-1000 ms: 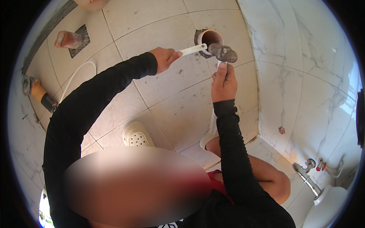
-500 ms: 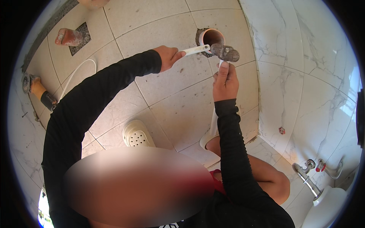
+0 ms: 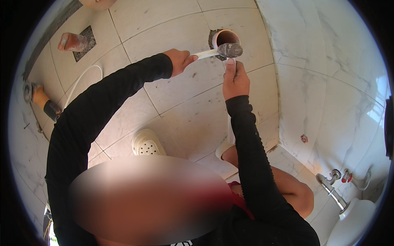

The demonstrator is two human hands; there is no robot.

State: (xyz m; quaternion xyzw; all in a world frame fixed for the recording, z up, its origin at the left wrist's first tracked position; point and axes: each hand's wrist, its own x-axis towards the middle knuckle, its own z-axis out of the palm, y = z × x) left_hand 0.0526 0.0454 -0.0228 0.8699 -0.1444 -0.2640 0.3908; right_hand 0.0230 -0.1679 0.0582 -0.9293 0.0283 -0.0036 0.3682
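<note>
My left hand, stretched out to the far middle, is closed round one end of a flat white bar. The bar points right, toward an orange pipe that stands in a rough hole in the tiled floor. My right hand grips a hammer close below its worn grey head, with the thumb along the white handle. The handle's lower end shows beneath my wrist. From above, the hammer head overlaps the bar's far end and the pipe's near rim; I cannot tell whether they touch.
At the far left a dusty pipe stub rises from a square cut-out. An orange angle grinder lies by the left wall, with a white cable nearby. Marbled wall tiles, a red valve and chrome pipework are at the right.
My right hand and the hammer have moved left and slightly away from me, so the head now covers the bar's far end. My left hand has barely shifted.
</note>
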